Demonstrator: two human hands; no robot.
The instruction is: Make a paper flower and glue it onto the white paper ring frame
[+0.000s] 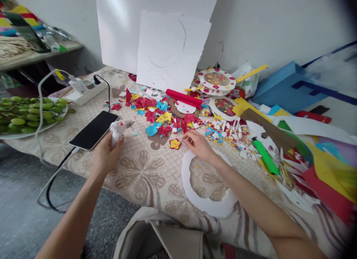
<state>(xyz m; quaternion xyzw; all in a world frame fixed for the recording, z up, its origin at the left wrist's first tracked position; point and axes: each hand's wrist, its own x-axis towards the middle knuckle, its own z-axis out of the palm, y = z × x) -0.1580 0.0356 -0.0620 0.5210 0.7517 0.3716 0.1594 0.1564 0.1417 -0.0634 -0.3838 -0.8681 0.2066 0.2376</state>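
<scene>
While looking forward and down in the head view, a table [142, 170] covered in beige, flower-patterned cloth. Behind, a pale wall [251, 25] with a white board [122, 36] and a curve-marked white sheet [170, 47] propped upright. Grey speckled floor [16, 188] at lower left; beige bag [178, 235] at bottom centre, against the table's front edge.

At left, a plate [16, 135] of green grapes [30, 116], overhanging slightly, then a dark-screened phone [95, 130] with cables. Widest stretch of cloth between the left wrist and the ring; tighter room toward the back and right, with paper flowers [152, 130], scraps [242, 136], coloured sheets [334, 170] and scissors [286, 173] crowded together.

Just beside the phone, a small white tool [118, 127], grasped by its handle in the left hand [107, 155]; nozzle pointing right, toward the paper flowers, long axis roughly crosswise. Partly under the right forearm, near the front edge, a white ring [191, 186], lying flat, nearly round, with a scalloped inner edge. Just left of the right hand [198, 145], a red-and-yellow flower [175, 143], lying flat. Right thumb and forefinger close together; cannot tell whether pinching something small.
</scene>
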